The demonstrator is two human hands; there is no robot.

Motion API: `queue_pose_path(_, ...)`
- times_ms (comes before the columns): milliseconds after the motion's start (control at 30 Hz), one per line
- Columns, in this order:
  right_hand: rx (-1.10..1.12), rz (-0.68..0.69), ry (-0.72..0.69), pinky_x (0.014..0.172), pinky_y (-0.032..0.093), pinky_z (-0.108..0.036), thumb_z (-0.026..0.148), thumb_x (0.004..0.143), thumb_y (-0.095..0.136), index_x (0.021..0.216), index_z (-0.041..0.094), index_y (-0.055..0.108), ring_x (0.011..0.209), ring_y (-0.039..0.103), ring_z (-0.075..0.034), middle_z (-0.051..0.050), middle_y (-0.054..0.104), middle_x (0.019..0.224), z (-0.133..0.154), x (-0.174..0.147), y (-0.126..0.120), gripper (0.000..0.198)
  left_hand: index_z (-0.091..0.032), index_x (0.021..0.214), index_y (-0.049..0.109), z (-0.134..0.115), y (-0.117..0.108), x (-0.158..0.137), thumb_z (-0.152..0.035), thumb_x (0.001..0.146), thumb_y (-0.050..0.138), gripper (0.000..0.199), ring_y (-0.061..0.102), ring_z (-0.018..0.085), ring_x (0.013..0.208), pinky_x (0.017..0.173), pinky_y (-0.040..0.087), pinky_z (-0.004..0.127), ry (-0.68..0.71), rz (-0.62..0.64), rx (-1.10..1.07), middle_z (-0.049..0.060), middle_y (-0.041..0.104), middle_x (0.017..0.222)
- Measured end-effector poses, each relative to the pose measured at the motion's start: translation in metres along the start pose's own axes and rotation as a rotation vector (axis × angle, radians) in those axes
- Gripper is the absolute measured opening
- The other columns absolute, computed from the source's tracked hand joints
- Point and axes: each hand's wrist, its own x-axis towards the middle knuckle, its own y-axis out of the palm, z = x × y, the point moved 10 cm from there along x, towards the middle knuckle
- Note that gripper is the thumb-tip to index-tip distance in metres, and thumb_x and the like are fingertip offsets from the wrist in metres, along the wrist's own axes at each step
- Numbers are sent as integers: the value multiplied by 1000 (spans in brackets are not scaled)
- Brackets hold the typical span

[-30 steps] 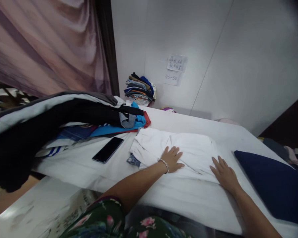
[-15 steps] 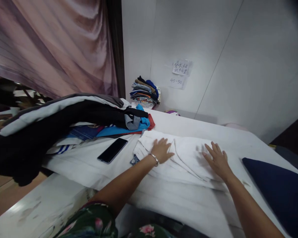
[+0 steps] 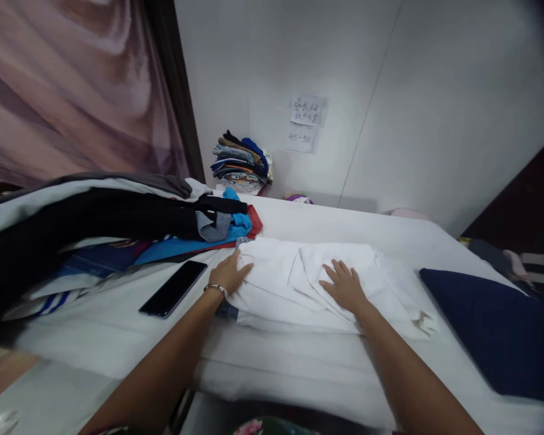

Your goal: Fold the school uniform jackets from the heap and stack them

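A white garment (image 3: 272, 272) lies spread on the white-covered table in front of me, with creases across its middle. Denim cloth (image 3: 227, 310) peeks out from under its left end. My left hand (image 3: 229, 273), a silver bracelet at the wrist, rests on the garment's left edge with the fingers extended. Flat on the cloth's right half lies my right hand (image 3: 344, 286), fingers spread. Neither hand grips anything. Just left of my left hand is a black phone (image 3: 173, 289).
Loose clothes (image 3: 163, 214) are heaped at the left. Folded clothes (image 3: 242, 160) are stacked by the wall, below handwritten paper signs (image 3: 306, 112). A navy blue folded cloth (image 3: 489, 332) lies at the right. A pink curtain (image 3: 72, 84) hangs at the back left.
My left hand has shifted left from the garment's middle to its left edge. My right hand has moved inward and now lies on the cloth. The view has turned slightly right.
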Motion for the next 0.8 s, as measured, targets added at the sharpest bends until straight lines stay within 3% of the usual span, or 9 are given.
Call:
queue_pose_path(200,78,60,37,108,14,-56,56,90,37,139,28,39,140,16,-30,-10,25,152,0,2,-2,56,-16,139,35,-7,-18,-4,-56,85,33,68,44,30,126,98,39,44,42,-90,78,14,40,145)
queue_pose_path(267,98,66,49,108,13,-57,57,90,38,139,29,39,140,16,-30,-9,24,152,-1,3,-2,57,-16,135,42,-27,-33,-9,-55,85,35,64,40,32,130,100,37,48,118,-172,159,15,37,146)
queue_pose_path(367,116,67,57,108,13,-57,59,89,39,140,29,38,140,16,-31,-10,24,152,-1,5,-5,59,-18,132,46,-85,-38,-23,-53,85,40,59,34,27,134,106,31,44,359,-182,158,12,38,146)
queue_pose_path(467,130,74,56,109,13,-57,60,88,39,140,29,38,140,15,-30,-10,23,152,0,5,-9,60,-20,132,46,-147,-17,-38,-53,85,43,58,32,25,135,108,28,43,591,-90,106,10,38,146)
queue_pose_path(567,146,75,55,109,13,-56,60,88,40,140,28,37,140,15,-30,-9,23,152,2,3,-13,61,-22,132,47,-185,18,-44,-53,85,44,57,29,28,136,109,25,49,709,-16,134,11,34,149)
queue_pose_path(700,197,85,62,110,10,-54,61,88,40,140,29,37,141,13,-28,-8,22,153,1,2,-12,61,-20,133,47,-190,65,-41,-54,87,39,57,33,29,134,109,21,53,730,84,216,12,39,146)
queue_pose_path(800,313,138,85,111,9,-54,63,88,36,141,28,34,141,12,-26,-7,22,153,-6,7,-11,63,-18,135,45,-185,74,-40,-54,88,34,59,35,28,134,109,21,52,729,66,231,13,40,145)
